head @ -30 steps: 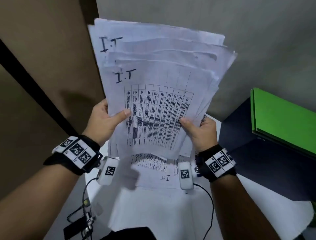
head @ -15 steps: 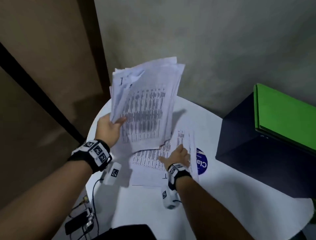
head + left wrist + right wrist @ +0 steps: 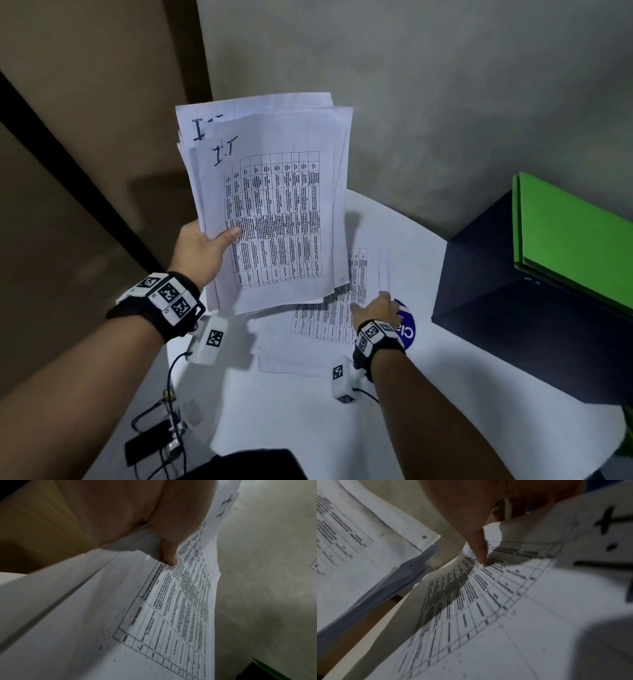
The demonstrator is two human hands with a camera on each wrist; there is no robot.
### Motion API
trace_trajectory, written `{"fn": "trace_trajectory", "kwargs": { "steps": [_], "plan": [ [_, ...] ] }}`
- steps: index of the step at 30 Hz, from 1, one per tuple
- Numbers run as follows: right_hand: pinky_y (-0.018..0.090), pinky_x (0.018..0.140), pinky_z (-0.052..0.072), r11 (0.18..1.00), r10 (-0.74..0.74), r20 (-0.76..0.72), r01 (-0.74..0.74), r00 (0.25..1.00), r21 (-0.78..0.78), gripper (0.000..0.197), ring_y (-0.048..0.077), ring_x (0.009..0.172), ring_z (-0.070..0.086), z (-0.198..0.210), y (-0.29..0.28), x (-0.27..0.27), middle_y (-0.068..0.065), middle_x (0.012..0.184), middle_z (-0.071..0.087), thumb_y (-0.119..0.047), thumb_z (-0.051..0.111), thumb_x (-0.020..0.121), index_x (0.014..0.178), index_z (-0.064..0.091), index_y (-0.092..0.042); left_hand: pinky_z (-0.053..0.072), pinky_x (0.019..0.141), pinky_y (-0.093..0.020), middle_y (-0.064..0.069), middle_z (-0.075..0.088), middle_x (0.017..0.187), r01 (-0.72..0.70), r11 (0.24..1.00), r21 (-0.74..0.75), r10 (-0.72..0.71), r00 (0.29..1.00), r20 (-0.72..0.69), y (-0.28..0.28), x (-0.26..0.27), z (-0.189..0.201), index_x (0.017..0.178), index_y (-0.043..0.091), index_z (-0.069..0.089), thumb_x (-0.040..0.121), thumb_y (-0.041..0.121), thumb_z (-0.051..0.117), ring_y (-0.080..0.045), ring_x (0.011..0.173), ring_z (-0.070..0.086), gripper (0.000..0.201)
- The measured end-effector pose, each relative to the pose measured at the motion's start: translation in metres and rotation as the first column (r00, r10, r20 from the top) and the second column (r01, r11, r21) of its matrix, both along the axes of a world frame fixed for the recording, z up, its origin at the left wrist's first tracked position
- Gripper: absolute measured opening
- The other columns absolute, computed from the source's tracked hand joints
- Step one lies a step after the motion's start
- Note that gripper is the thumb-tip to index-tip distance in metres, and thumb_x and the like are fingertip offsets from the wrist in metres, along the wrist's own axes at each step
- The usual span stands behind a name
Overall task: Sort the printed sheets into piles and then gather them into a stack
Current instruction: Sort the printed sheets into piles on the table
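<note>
My left hand [image 3: 202,246] holds a bundle of printed sheets [image 3: 274,205] upright above the table's left side. The front sheet has a table and a handwritten "I.T". The thumb [image 3: 169,555] presses on the front sheet [image 3: 163,615], with the fingers hidden behind. A small pile of the same sheets [image 3: 308,346] lies flat on the white round table [image 3: 445,394]. My right hand [image 3: 371,303] is low at that pile's right edge. Its thumb [image 3: 479,550] lies on the top sheet [image 3: 488,615], which curls up there. The fingers lie past the edge, seemingly under it.
A dark box [image 3: 513,325] carrying a green folder [image 3: 575,240] stands at the right of the table. A blue round sticker [image 3: 406,330] shows beside my right wrist. Cables and a small black device [image 3: 150,445] hang at the table's near left. A wall is close behind.
My right hand has let go of the bundle and dropped to the pile on the table. The left hand now holds the bundle alone, and has raised it from a tilt to upright.
</note>
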State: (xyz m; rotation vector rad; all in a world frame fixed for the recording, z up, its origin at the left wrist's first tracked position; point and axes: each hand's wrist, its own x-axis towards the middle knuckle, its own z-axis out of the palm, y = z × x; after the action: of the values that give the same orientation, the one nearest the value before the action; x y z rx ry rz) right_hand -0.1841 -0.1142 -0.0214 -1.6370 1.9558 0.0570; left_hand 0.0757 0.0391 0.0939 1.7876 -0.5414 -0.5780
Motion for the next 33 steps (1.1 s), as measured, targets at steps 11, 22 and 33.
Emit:
{"fn": "trace_trajectory", "kwargs": {
  "steps": [11, 22, 33],
  "plan": [
    [0.049, 0.096, 0.053, 0.992, -0.055, 0.016, 0.052, 0.998, 0.114, 0.106, 0.039, 0.115, 0.062, -0.011, -0.001, 0.007, 0.017, 0.127, 0.062, -0.037, 0.088, 0.066, 0.146, 0.026, -0.004, 0.033, 0.049, -0.017, 0.016, 0.046, 0.035, -0.031, 0.999, 0.039, 0.032, 0.999, -0.032, 0.002, 0.005, 0.005, 0.113, -0.021, 0.055, 0.091, 0.020, 0.070, 0.004, 0.031, 0.039, 0.049],
    [0.044, 0.089, 0.056, 0.926, -0.004, 0.387, 0.149, 0.922, -0.347, 0.034, 0.036, 0.102, 0.068, 0.110, -0.025, -0.037, 0.016, 0.107, 0.072, -0.020, 0.080, 0.081, 0.109, 0.067, -0.004, 0.055, 0.074, -0.038, -0.023, 0.069, 0.115, 0.219, 0.869, 0.443, -0.097, 0.955, -0.281, 0.017, -0.002, -0.072, 0.133, -0.002, 0.051, 0.068, 0.057, 0.082, -0.028, 0.088, 0.067, 0.093],
    [0.041, 0.085, 0.058, 0.986, -0.042, 0.649, 0.136, 0.760, -0.096, 0.051, 0.026, 0.092, 0.070, 0.098, -0.023, -0.019, 0.003, 0.097, 0.073, -0.021, 0.094, 0.061, 0.103, 0.067, -0.011, 0.053, 0.078, -0.038, -0.022, 0.068, 0.111, 0.222, 0.820, 0.528, -0.059, 0.950, -0.308, 0.015, -0.017, -0.092, 0.124, -0.003, 0.058, 0.090, 0.070, 0.044, -0.033, 0.094, 0.066, 0.082]
  ]
}}
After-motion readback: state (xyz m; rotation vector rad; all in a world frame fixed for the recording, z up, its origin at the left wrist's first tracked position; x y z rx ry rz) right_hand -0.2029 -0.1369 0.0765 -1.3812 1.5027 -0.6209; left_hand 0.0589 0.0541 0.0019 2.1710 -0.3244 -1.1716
